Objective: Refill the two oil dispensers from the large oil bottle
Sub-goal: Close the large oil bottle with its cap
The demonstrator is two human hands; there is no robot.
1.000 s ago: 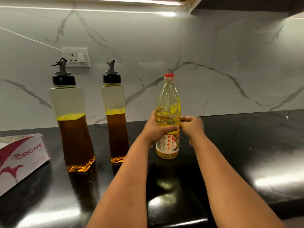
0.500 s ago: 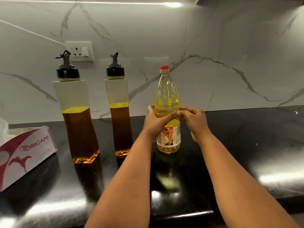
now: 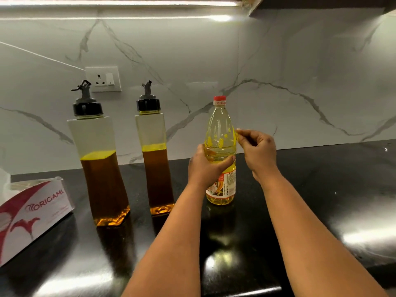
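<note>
Home kitchen: black countertop (image 3: 321, 200), marble backsplash (image 3: 278, 61)

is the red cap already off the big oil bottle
No, the red cap sits on the neck of the large oil bottle, which the left hand grips around its middle.

Capped oil bottle (image 3: 220, 133) stands upright right of two half-full dispensers (image 3: 100, 168).

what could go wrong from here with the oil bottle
1. The left hand grips the oil bottle at mid-body only; a pull by the right hand, pinching at its shoulder, might tip it on the glossy countertop.
2. The red cap and both dispensers' black lids are on; pouring isn't possible yet.
</note>
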